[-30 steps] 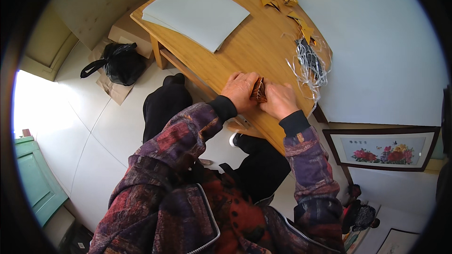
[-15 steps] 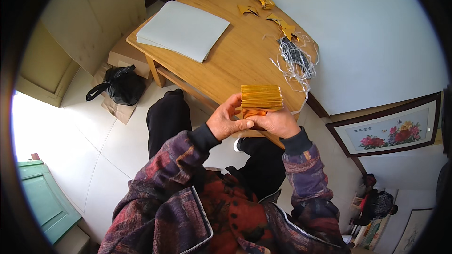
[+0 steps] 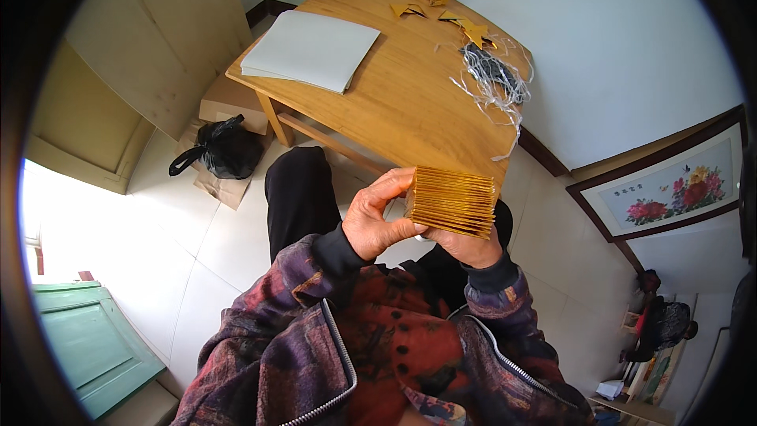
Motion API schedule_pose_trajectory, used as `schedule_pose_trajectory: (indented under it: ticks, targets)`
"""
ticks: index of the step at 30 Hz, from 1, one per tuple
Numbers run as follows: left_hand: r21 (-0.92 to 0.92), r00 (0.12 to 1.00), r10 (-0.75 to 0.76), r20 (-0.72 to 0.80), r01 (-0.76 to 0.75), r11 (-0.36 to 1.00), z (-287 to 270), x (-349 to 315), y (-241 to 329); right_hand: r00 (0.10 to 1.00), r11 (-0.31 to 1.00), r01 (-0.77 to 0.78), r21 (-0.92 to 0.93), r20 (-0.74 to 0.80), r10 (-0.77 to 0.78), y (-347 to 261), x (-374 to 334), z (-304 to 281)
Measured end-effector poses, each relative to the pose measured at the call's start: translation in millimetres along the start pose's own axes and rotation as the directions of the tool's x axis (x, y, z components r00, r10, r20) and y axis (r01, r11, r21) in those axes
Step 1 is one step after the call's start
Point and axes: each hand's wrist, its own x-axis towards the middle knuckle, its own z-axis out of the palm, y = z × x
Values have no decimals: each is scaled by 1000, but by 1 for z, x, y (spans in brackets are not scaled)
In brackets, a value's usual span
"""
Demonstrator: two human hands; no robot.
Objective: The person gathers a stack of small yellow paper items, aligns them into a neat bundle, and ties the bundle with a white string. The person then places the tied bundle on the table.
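A thick block of gold, thin-layered pieces [image 3: 456, 201], stacked edge to edge like folded foil card, is held above my lap. My left hand [image 3: 377, 217] grips its left side, fingers at the far corner and thumb near the bottom edge. Supporting it from below is my right hand [image 3: 471, 248], whose fingers are mostly hidden under the block. The layered edges face up, slightly tilted. Just beyond lies the wooden table [image 3: 418, 87], with the block near its front edge.
On the table are a pile of pale sheets [image 3: 311, 47], gold star-shaped pieces [image 3: 475, 31] and a tangle of silver strings [image 3: 497, 83]. A black plastic bag [image 3: 229, 150] sits on cardboard at the left. A framed flower picture [image 3: 670, 189] leans at the right.
Both hands have brought the gold block nearer to my body and slightly right. The block has turned, so more of its layered edges shows. My view has shifted a little.
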Motion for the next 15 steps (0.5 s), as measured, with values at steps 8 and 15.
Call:
schedule_pose_trajectory:
  ticks: [8,15]
  targets:
    - [204,992,108,65,-119,972,12,-3,15,961,950,273,-153,1,-276,-6,-16,-6]
    - [261,982,142,125,-170,950,13,-3,19,950,846,310,-434,107,-293,-13,-16,-12]
